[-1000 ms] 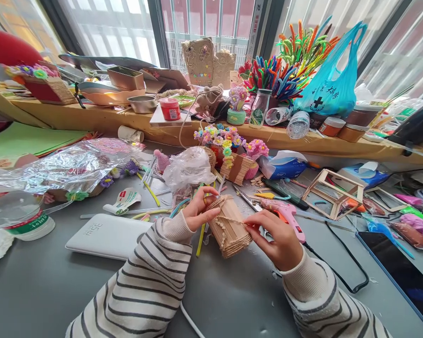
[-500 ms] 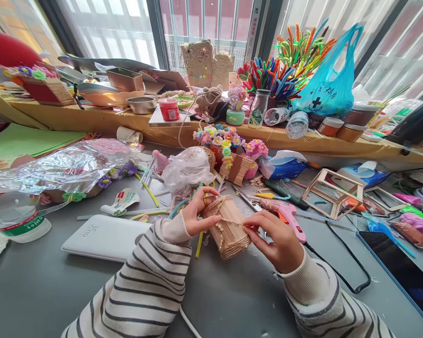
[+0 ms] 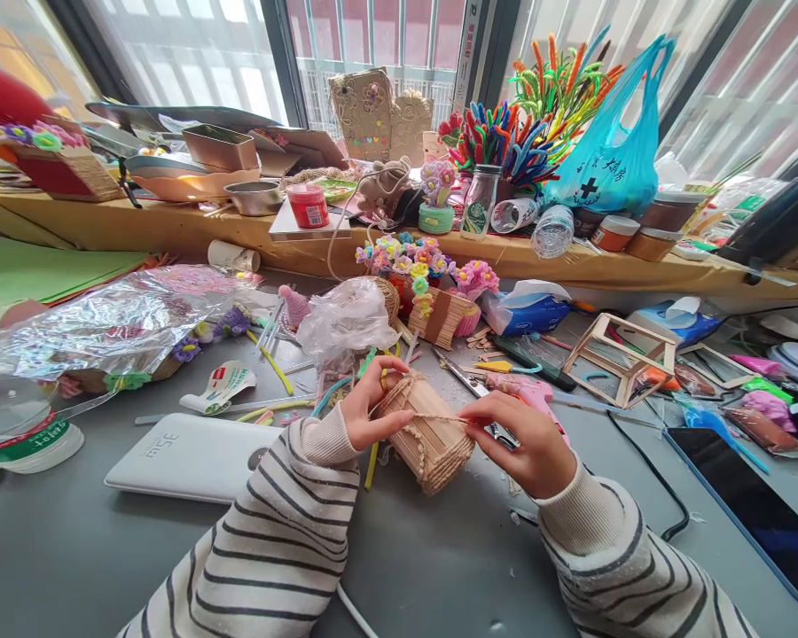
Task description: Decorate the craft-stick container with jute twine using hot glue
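Between my hands, tilted over the grey table, is a small box of wooden craft sticks [image 3: 416, 452] with twine wound round its ends. My left hand [image 3: 376, 403] grips its upper left end, the thumb lying along the top face and a ring on one finger. Across that face runs a strand of braided twine [image 3: 439, 418]. My right hand [image 3: 522, 439] pinches the strand between thumb and fingertips at the box's right edge. Another piece of twine curls along the box's left side. Behind the right hand lies a pink glue gun [image 3: 522, 390], partly hidden.
A white power bank [image 3: 179, 461] lies left, a phone [image 3: 745, 505] right. Scissors [image 3: 462, 372], a wooden stick frame [image 3: 621, 359], a crumpled plastic bag [image 3: 346, 319] and pipe-cleaner flowers [image 3: 412, 257] lie beyond. A cluttered ledge [image 3: 293, 248] runs along the window.
The view has shifted slightly to the right. The box is tipped a little more, its lower end toward the right, while both hands keep their holds.
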The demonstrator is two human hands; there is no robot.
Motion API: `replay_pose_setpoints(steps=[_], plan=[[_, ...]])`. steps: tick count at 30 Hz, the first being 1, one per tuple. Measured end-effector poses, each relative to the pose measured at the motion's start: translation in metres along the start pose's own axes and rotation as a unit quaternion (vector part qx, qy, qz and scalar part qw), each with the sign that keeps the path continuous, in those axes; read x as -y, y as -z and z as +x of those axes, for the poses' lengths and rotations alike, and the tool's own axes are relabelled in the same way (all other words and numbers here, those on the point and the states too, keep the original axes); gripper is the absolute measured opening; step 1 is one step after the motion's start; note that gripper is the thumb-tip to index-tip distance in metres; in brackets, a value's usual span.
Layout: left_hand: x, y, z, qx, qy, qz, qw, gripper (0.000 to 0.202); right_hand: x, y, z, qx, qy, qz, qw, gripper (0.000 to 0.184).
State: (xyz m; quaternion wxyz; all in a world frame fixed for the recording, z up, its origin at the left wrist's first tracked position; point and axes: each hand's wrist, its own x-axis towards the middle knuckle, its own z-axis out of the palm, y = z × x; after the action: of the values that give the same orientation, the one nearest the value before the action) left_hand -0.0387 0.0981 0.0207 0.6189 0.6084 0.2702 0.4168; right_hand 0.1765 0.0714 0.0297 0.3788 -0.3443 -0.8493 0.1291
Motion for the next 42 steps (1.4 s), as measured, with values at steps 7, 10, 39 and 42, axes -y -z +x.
replay_pose_setpoints(steps=[7,10,39,42], plan=[[-0.0007,0.0003,0.0013,0.0,0.007,-0.05,0.999,0.033,-0.0027,0.0025,0.0002,0.032,-0.017,0.037,0.999,0.011],[0.0009,0.0013,0.0016,0.007,0.008,-0.055,0.998,0.032,-0.003,0.0036,0.0,0.039,-0.021,0.038,0.998,0.009],[-0.0015,-0.0008,-0.0015,0.038,-0.019,-0.038,0.998,0.045,-0.0039,0.0073,0.0009,0.066,-0.004,0.04,0.997,0.009],[-0.0014,-0.0009,-0.0013,0.039,-0.02,-0.037,0.998,0.044,-0.0062,0.01,0.0008,0.081,0.0,0.039,0.996,0.01]])
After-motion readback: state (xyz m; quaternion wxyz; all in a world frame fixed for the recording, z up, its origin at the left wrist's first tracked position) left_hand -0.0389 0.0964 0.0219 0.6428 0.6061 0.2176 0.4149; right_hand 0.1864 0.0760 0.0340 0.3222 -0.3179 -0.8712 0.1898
